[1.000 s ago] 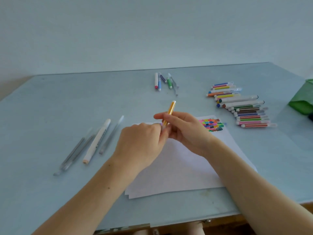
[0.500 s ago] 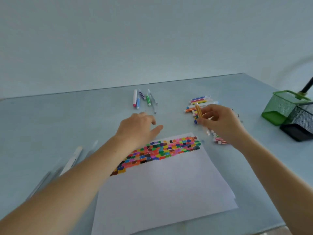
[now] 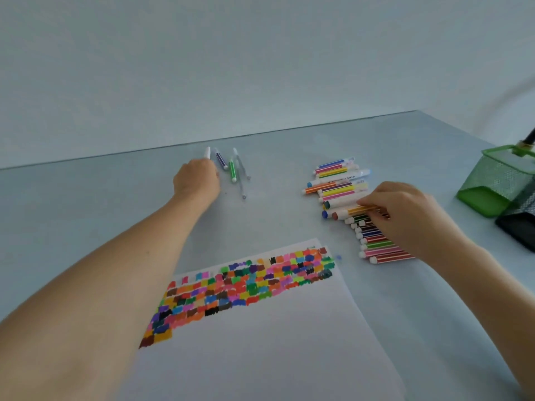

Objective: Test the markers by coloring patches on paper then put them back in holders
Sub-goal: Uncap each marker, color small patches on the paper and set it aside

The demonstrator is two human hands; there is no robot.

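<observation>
We see the pale blue table [image 3: 289,175] carrying a white paper [image 3: 260,342] banded with coloured patches [image 3: 246,285]. At far right stand a green mesh holder [image 3: 492,183] and a black one [image 3: 518,227], touching. Our right hand [image 3: 405,215] pinches an orange marker [image 3: 360,210] atop the marker row [image 3: 347,198] — our left hand [image 3: 197,180] reaches the white marker [image 3: 207,152]; its grip we cannot tell.

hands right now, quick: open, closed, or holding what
Left hand: fingers curled over the white marker in the far group; a firm grip cannot be told.
Right hand: holding the orange marker on the marker row.
</observation>
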